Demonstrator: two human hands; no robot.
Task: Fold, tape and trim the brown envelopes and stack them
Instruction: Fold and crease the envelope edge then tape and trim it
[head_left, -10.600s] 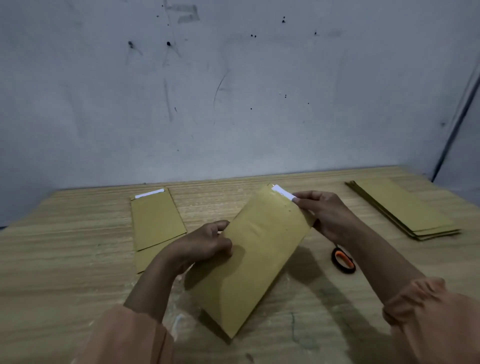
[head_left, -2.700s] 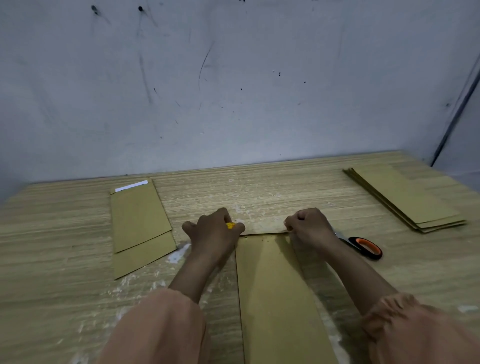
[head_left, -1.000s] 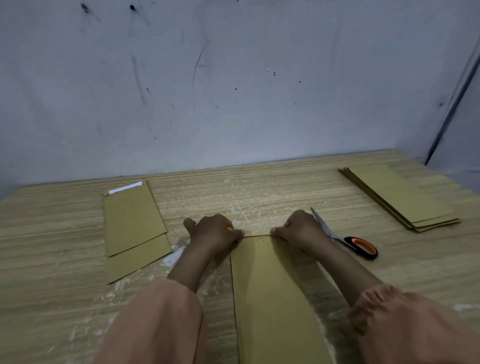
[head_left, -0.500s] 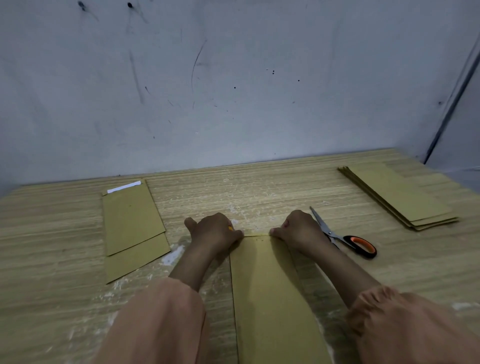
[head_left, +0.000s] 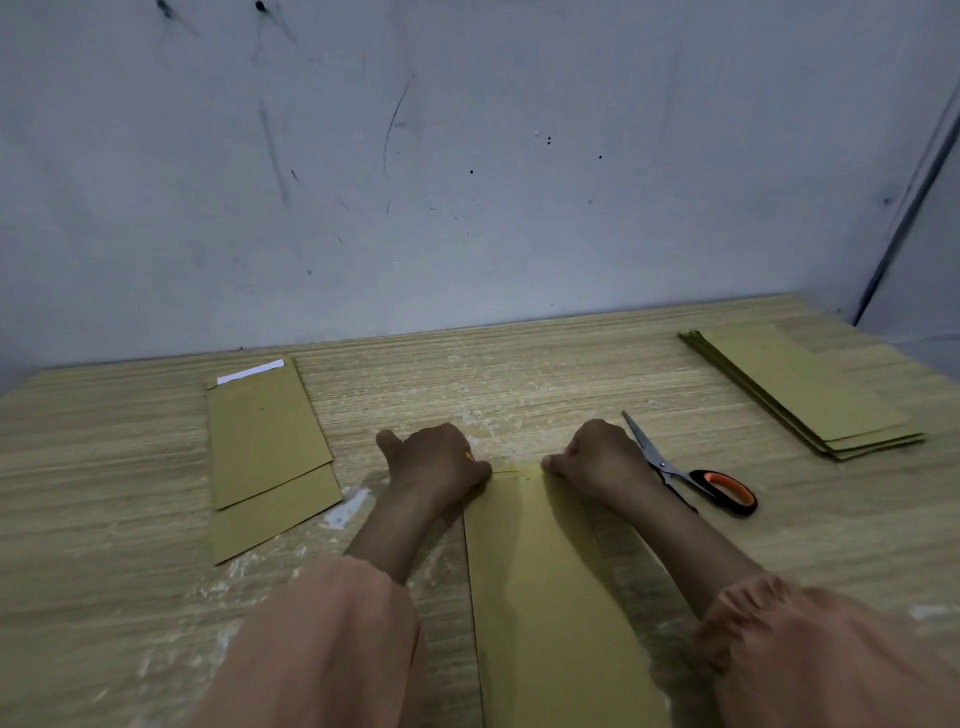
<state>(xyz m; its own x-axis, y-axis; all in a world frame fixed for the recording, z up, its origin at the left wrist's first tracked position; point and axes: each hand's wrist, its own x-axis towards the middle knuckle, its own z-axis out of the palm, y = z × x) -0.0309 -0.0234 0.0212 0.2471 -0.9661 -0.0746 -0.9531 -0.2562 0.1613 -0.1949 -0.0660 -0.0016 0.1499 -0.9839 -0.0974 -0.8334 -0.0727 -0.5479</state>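
Both hands are curled into fists pressing on the far edge of a brown envelope (head_left: 545, 587) lying lengthwise on the wooden table (head_left: 104, 519): the left hand (head_left: 436, 462) on its far-left corner, the right hand (head_left: 597, 457) on its far-right corner, forearms stretched forward. Orange-handled scissors (head_left: 691, 478) lie just right of the right hand. Two envelopes (head_left: 265, 447) lie overlapped at the left, and a stack of envelopes (head_left: 800, 389) sits far right.

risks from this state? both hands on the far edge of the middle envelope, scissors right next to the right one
1. The scissors lie open beside the right hand, blades near the knuckles; a sideways slide could catch them.
2. Left hand and right hand press only the far edge of the envelope, so the near end could skew and crease crooked.
3. White residue on the table may mark the paper.
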